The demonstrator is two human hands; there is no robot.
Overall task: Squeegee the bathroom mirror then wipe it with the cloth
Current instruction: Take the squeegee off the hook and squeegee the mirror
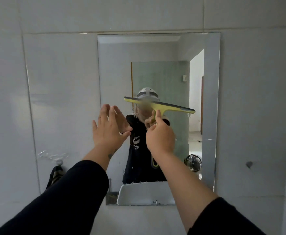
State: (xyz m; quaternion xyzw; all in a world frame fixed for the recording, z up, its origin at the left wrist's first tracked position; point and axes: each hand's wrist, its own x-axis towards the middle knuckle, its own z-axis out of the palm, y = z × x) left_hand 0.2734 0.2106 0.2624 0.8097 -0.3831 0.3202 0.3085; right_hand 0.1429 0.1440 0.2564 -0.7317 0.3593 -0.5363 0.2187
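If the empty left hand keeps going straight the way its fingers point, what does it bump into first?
Most likely the mirror. The open left hand points up and forward at the glass near its left edge, and nothing shows in between. How far it is from the glass is hard to judge.

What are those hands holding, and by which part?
The right hand grips the squeegee by its handle, just below the blade. The left hand is open and holds nothing.
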